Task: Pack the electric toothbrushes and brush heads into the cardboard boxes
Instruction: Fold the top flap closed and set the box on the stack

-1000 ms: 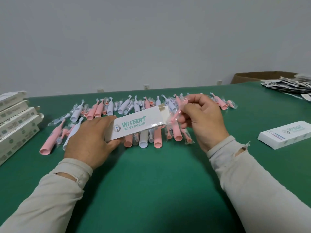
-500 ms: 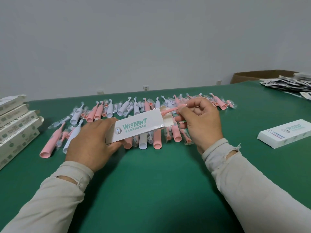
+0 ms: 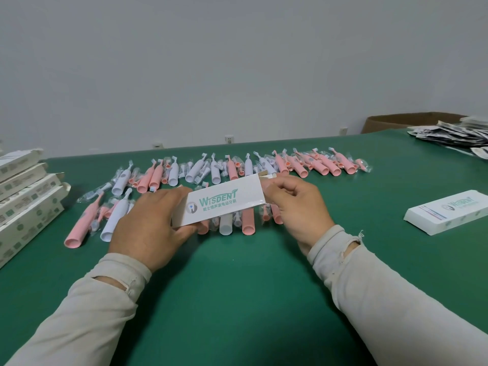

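I hold a white Wisdent box point(image 3: 224, 202) above the green table point(image 3: 237, 286). My left hand point(image 3: 150, 225) grips its left end. At the box's open right end my right hand point(image 3: 293, 204) has its fingers curled around the end flaps; the white bristle tip of a brush head just shows at the opening. Behind the box lie several pink toothbrushes point(image 3: 248, 220) and white toothbrushes point(image 3: 173, 173) in rows, mixed with small bagged brush heads point(image 3: 364, 165).
A stack of white boxes point(image 3: 23, 196) stands at the left edge. Another Wisdent box point(image 3: 449, 211) lies flat at the right. A pile of dark leaflets point(image 3: 454, 136) and a brown carton point(image 3: 396, 122) sit at the far right.
The pink brush head that my right hand held has gone into the box's open end. My right hand has moved up against the box's end flaps.
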Tool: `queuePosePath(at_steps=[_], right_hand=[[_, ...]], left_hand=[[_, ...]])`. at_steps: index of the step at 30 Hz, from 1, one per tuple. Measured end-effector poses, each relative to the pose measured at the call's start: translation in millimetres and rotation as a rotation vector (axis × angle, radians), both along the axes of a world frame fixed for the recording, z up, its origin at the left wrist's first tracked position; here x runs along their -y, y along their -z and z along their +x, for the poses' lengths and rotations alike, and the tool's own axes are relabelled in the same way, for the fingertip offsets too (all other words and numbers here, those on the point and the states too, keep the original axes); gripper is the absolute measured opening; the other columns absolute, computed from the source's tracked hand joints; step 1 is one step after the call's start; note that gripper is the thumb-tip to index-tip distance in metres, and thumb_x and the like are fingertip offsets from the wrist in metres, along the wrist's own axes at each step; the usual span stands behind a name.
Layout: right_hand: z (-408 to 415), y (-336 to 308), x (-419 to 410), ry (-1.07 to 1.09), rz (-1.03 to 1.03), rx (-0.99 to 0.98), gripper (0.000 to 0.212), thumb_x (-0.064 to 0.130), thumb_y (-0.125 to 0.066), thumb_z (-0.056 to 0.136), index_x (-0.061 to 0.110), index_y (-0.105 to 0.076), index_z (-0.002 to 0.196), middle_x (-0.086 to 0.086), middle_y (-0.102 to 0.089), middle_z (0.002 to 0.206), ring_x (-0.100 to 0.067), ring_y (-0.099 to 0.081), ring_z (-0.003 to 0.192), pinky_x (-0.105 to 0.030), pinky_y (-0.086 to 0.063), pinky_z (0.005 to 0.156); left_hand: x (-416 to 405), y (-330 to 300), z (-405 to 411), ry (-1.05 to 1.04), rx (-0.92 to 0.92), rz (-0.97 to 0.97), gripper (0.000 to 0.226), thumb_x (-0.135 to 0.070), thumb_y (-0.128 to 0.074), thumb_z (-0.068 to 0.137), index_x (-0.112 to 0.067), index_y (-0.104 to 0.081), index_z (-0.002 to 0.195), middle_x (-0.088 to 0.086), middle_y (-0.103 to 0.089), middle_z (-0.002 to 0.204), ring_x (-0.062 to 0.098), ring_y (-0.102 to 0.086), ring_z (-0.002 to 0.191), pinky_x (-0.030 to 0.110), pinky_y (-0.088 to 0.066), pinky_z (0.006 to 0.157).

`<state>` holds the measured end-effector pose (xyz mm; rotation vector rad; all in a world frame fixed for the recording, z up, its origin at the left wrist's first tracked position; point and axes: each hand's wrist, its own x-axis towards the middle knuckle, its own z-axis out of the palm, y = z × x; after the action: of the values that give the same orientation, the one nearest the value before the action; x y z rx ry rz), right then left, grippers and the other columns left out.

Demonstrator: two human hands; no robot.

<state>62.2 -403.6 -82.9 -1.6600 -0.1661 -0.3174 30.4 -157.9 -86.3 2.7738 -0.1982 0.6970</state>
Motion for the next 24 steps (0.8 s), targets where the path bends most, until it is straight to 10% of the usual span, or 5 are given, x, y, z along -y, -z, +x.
queuePosePath(at_steps=[4, 10, 19, 24], right_hand=[[-4.7, -1.3, -6.1, -0.177, 0.085, -0.132, 0.030, 0.042, -0.054, 0.089, 0.027, -0.080, 0.096, 0.007, -0.074, 0.112, -0.001, -0.062, 0.086, -0.028, -0.042, 0.079], [-3.4, 3.9, -0.1, -0.373, -0.184, -0.083, 0.070, 0.079, -0.050, 0.075, 0.023, -0.079, 0.105, 0.014, -0.061, 0.133, -0.004, -0.052, 0.127, -0.041, -0.031, 0.117], [-3.7, -8.0, 20.1, -0.431, -0.422, 0.031, 0.042, 0.040, -0.077, 0.061, 0.052, -0.072, 0.101, 0.019, -0.036, 0.149, 0.009, -0.041, 0.131, -0.027, -0.041, 0.109], [1.7, -6.8, 24.0, -0.209, -0.198, 0.109, 0.029, 0.007, -0.071, 0.084, 0.032, -0.060, 0.094, 0.009, -0.063, 0.111, -0.010, -0.063, 0.068, -0.025, -0.052, 0.064]], left_hand=[[1.4, -1.1, -1.8, 0.015, -0.008, -0.018, 0.068, -0.065, -0.052, 0.070, -0.034, -0.053, 0.130, -0.007, -0.064, 0.114, 0.016, -0.044, 0.096, 0.043, -0.049, 0.077], [-1.6, 2.1, 1.6, 0.037, -0.022, -0.009, 0.063, -0.066, -0.059, 0.074, -0.037, -0.051, 0.130, -0.011, -0.063, 0.119, 0.015, -0.046, 0.101, 0.044, -0.050, 0.080], [-6.8, 5.1, 3.8, 0.041, -0.011, -0.028, 0.063, -0.062, -0.070, 0.076, -0.038, -0.052, 0.131, -0.013, -0.062, 0.115, 0.014, -0.049, 0.099, 0.045, -0.053, 0.078], [-8.9, 5.3, 4.5, 0.015, 0.004, -0.055, 0.060, -0.047, -0.079, 0.077, -0.037, -0.053, 0.132, -0.011, -0.062, 0.112, 0.014, -0.047, 0.095, 0.040, -0.050, 0.077]])
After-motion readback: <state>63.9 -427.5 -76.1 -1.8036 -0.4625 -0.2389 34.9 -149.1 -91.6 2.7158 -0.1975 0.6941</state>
